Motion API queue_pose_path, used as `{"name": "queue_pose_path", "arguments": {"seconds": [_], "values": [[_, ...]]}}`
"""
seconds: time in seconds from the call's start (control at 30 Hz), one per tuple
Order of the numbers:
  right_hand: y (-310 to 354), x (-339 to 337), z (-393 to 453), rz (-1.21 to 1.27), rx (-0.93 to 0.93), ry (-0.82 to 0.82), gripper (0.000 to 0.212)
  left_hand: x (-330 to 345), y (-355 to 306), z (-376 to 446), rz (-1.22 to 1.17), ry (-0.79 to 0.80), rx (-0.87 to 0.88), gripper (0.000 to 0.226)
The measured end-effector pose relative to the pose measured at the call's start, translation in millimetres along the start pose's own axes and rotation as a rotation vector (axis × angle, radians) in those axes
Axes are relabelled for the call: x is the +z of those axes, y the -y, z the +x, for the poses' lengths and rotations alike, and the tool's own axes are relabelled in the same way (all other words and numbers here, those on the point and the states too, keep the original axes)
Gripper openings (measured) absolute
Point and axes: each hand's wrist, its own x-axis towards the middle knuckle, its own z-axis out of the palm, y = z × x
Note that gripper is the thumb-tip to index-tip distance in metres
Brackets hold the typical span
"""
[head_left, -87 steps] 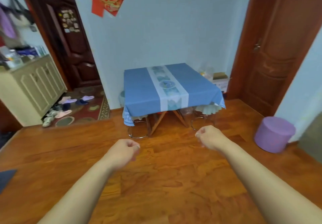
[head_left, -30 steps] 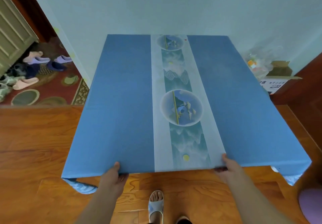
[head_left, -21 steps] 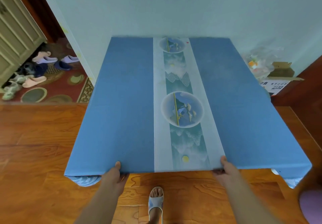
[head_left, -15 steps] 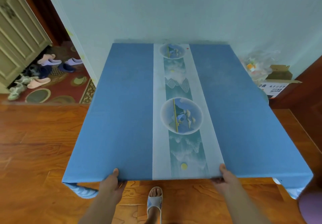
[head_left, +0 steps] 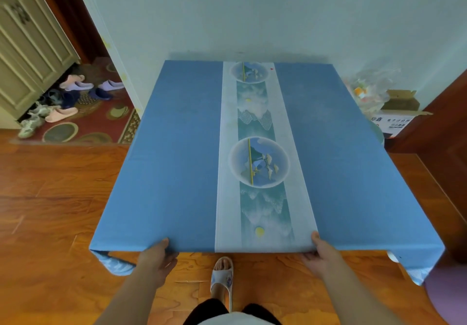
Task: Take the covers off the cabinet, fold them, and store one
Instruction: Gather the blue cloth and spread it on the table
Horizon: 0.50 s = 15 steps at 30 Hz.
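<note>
A blue cover with a pale patterned middle strip lies flat over a square table against the wall. My left hand grips its near edge left of the strip, thumb on top, fingers tucked under. My right hand grips the same edge at the strip's right side in the same way. The cover's corners hang down at the front left and front right. A second patterned layer shows under the left corner.
My slippered foot stands under the near edge on the wooden floor. A cream cabinet with shoes on a red rug is at the left. A cardboard box and plastic bags sit at the right, a purple stool at the bottom right.
I walked up to the table and took hold of the cover's near edge with both hands. Over the last second the grip has stayed the same; only the view has shifted slightly.
</note>
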Motion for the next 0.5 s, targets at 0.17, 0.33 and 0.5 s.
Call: {"name": "queue_pose_path", "arguments": {"seconds": [0.17, 0.33, 0.5], "values": [[-12, -39, 5, -0.032, -0.074, -0.008, 0.044, -26, 22, -23, 0.149, 0.012, -0.018, 0.045], [-49, -89, 42, -0.007, 0.093, -0.195, 0.054, -44, 66, -48, 0.24, 0.002, -0.134, 0.038], [-55, -70, 96, 0.081, 0.16, -0.098, 0.043, -47, 71, -45, 0.372, -0.042, -0.145, 0.027]]}}
